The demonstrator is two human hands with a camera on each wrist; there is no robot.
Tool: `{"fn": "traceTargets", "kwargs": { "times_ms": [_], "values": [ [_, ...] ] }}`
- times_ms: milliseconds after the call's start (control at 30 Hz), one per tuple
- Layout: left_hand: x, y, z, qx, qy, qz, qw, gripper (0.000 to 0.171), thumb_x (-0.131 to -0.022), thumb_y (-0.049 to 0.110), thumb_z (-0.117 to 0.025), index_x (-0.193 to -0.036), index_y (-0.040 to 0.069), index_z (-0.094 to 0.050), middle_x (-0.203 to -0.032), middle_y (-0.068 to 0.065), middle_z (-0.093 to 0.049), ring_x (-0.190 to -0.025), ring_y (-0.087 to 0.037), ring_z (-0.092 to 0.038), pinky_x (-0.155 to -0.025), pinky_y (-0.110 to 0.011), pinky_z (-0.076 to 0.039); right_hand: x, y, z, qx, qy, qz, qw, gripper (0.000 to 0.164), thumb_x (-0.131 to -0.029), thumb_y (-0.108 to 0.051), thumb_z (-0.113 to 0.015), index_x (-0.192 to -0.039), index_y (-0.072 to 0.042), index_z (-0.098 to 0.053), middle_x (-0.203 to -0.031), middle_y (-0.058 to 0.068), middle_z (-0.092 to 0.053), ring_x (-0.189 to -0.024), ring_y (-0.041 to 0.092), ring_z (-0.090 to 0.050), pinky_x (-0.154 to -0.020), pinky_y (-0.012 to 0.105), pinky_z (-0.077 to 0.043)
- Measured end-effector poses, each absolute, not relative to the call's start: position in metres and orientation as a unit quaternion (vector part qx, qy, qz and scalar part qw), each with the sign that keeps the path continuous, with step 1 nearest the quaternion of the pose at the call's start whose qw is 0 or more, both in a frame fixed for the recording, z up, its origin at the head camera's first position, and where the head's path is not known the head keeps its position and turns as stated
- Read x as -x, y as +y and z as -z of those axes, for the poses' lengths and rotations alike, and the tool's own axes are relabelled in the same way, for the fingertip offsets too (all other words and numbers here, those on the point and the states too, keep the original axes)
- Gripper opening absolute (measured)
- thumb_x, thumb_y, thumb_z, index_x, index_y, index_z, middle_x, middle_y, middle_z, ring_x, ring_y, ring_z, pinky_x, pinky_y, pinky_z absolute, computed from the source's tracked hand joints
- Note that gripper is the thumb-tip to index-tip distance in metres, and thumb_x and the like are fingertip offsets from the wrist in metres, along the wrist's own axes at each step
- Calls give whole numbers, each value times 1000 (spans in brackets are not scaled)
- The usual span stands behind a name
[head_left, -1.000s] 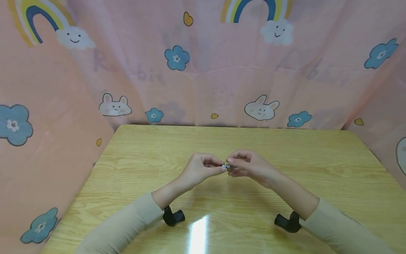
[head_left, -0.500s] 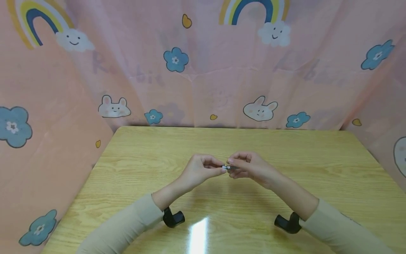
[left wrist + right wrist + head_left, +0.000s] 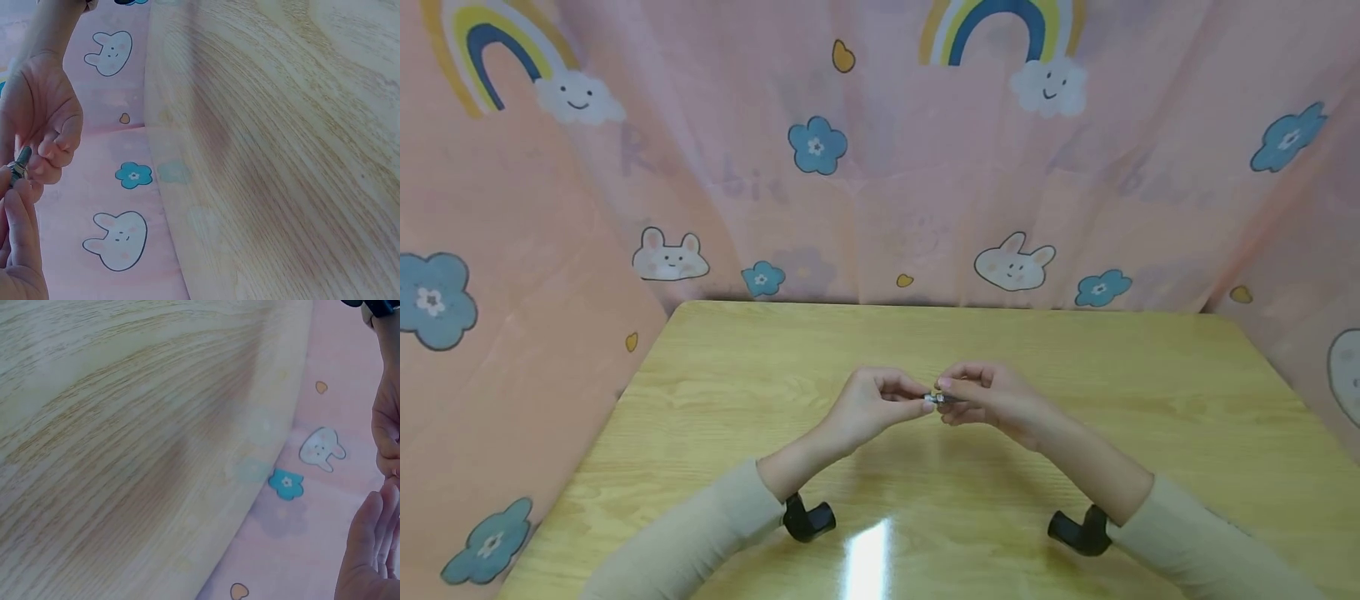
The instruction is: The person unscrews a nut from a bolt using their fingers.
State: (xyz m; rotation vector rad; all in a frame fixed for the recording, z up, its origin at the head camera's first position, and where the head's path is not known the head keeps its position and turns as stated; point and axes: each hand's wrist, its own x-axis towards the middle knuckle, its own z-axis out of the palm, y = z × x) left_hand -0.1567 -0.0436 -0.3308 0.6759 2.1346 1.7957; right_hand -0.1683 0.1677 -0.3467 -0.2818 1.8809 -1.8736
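Note:
Between the two hands, above the table, is a small metal bolt (image 3: 951,399) with a nut (image 3: 939,399) on it. The left hand (image 3: 876,408) pinches the bolt's end between thumb and fingertips. The right hand (image 3: 996,400) curls its fingers and thumb round the nut and the threaded shaft. In the left wrist view, the threaded tip (image 3: 25,154) points toward the right palm, and the nut sits just past the left fingertips. The left fingers hide the bolt's other end. In the right wrist view the hands meet at the right edge, with the bolt out of sight.
A wood-grain table (image 3: 760,350) lies under both hands. Behind it hangs a pink cloth (image 3: 910,125) printed with rainbows, rabbits and flowers. Black wrist devices (image 3: 808,521) sit below both forearms. Light glares off the table's front.
Both hands keep nearly the same place and hold. The right fingers shift slightly about the nut, and more of the shaft shows. The whole head view has moved down a little.

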Motion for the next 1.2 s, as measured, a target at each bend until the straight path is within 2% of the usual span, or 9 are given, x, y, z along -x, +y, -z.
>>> {"fn": "traceTargets", "kwargs": {
  "times_ms": [100,333,500,600,700,800,933,1067,1200],
  "values": [
    [156,-42,332,-232,737,-619,139,15,-85,3,-67,-98,-6,-68,-92,-12,-68,-78,-11,-65,-75,-28,-54,167,168,348,107,683,681,239,13,-92,-14,-59,-98,-2,-60,-82,4,-66,-74,14,-64,-75,30,-54],
    [157,-41,330,-237,744,-611,128,16,-85,5,-68,-98,-4,-69,-92,-11,-69,-79,-12,-65,-74,-28,-54,169,172,345,128,698,670,218,17,-89,-11,-64,-102,-2,-59,-92,5,-62,-85,16,-62,-82,31,-51],
    [157,-42,328,-231,746,-612,128,16,-85,5,-68,-98,-4,-69,-91,-11,-69,-78,-12,-65,-74,-28,-54,170,169,344,112,694,671,235,20,-93,-18,-58,-101,1,-58,-84,4,-65,-76,15,-65,-76,31,-54],
    [156,-43,327,-228,746,-612,131,16,-85,5,-68,-98,-4,-69,-92,-11,-69,-78,-12,-65,-74,-28,-54,169,167,344,112,689,674,242,16,-93,-15,-59,-99,-1,-60,-82,3,-66,-74,14,-65,-75,31,-54],
    [156,-43,328,-226,744,-614,135,17,-85,5,-67,-99,-4,-69,-92,-11,-69,-80,-16,-66,-75,-29,-54,168,168,345,122,689,674,237,12,-90,-10,-62,-99,-3,-60,-86,3,-64,-79,14,-64,-80,32,-53],
    [157,-43,328,-223,741,-618,137,16,-85,4,-67,-99,-4,-68,-92,-12,-69,-84,-25,-67,-75,-29,-54,169,170,344,124,691,673,233,15,-88,-10,-64,-102,-5,-59,-92,4,-63,-86,16,-63,-84,33,-51],
    [157,-42,329,-223,741,-618,136,16,-85,4,-67,-98,-4,-69,-90,-11,-69,-87,-35,-65,-74,-29,-54,170,170,344,115,693,671,236,18,-92,-16,-60,-103,-2,-58,-90,5,-64,-82,16,-64,-81,33,-52],
    [158,-42,329,-229,741,-616,137,16,-85,5,-67,-99,-5,-68,-90,-11,-69,-85,-30,-66,-74,-29,-54,170,171,345,112,692,672,238,16,-93,-16,-59,-100,-1,-59,-84,3,-65,-75,14,-64,-77,32,-54],
    [157,-42,328,-230,738,-618,140,17,-86,5,-67,-99,-5,-68,-91,-12,-69,-85,-28,-66,-75,-29,-53,170,173,346,126,690,674,232,11,-89,-10,-63,-99,-5,-60,-89,3,-65,-81,15,-63,-82,33,-52]
  ]
}}
